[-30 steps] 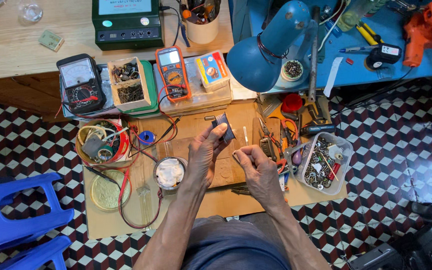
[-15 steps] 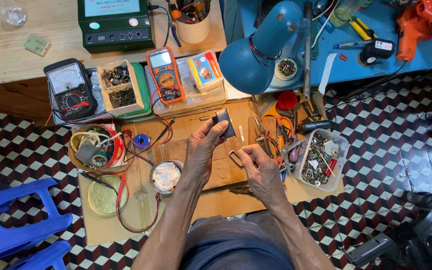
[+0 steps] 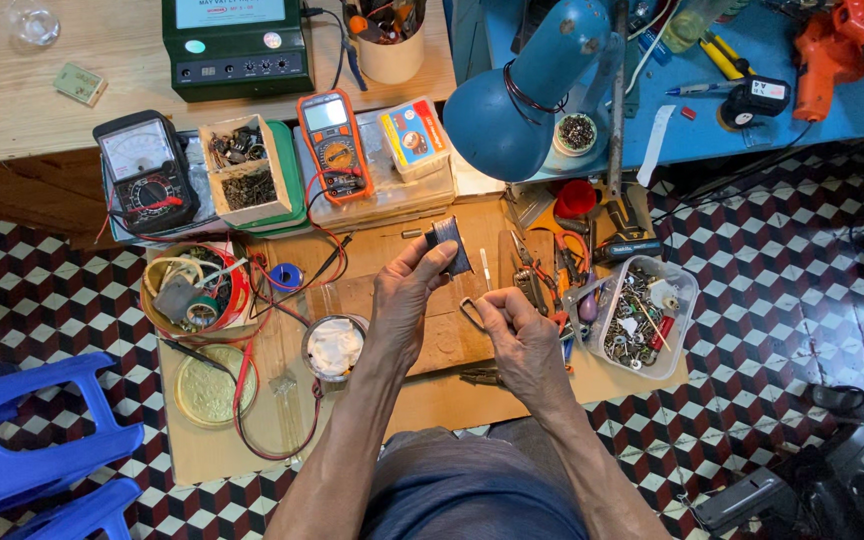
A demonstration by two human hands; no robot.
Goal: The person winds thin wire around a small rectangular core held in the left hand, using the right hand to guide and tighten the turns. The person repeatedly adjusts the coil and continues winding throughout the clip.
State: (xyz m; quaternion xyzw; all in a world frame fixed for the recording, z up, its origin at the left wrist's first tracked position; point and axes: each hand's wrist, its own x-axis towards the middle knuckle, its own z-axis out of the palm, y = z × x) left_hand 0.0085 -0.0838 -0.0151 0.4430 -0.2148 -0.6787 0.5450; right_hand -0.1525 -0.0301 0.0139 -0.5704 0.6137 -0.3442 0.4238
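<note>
Left hand (image 3: 407, 300) pinches a small dark block-shaped part (image 3: 449, 246) at its fingertips, raised over the cardboard work board (image 3: 252, 440); the part's detail is too small to read. Right hand (image 3: 517, 335) has its fingers curled shut on a thin metal loop (image 3: 471, 312), partly hidden by the thumb. Just right sits a clear tray of screws (image 3: 642, 315). A blue lamp (image 3: 512, 100) hides bench clutter behind it.

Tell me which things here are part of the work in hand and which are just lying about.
In hand:
left hand holding small dark part
right hand pinching metal loop

Lying about:
orange multimeter
analog meter
blue lamp
tub of screws
</note>
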